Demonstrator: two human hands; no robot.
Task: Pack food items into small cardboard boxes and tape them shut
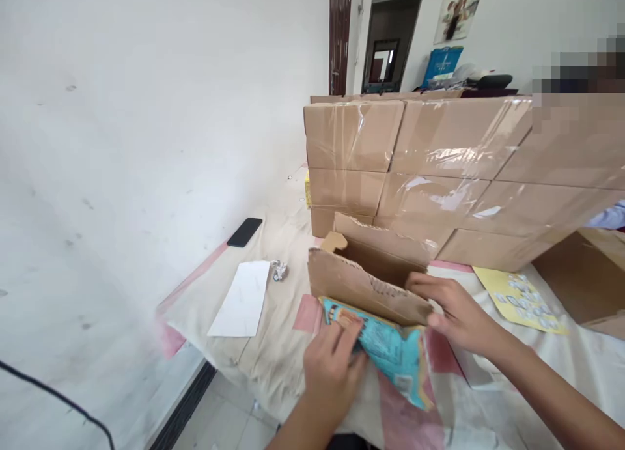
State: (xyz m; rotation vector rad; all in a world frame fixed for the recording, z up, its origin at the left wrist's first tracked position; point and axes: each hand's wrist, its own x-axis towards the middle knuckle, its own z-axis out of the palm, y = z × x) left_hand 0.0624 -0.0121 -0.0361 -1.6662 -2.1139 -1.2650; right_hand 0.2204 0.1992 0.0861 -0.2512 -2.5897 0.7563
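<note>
**While the right hand [454, 313] pinches the box wall, the left hand [336, 359] has the packet**

As the two hands work side by side at the edge of the open box [361, 282], here's the picture: the blue packet [390, 347] is outside it, right up by the near wall, its right end slanting down over the cloth [278, 349]. The left hand has it grasped near the left end, fingers bent over the top, perhaps to control how it lies. And the right hand! Fingers over the rim, thumb on the near side, clasping the cardboard by its right corner, seemingly to steady the box and hold that flap upright. Behind it stands the taped stack of boxes [439, 137], which may serve as a backstop.

Now, what can't we see? The box's floor is out of sight behind the near wall, so its contents are anyone's guess. The left hand covers part of the packet, and its underside is hidden too; the print is too blurred to read. Over on the right, another box [581, 277] runs out of frame, and the small pieces on the yellow sheet [517, 300] are hard to make out.
</note>
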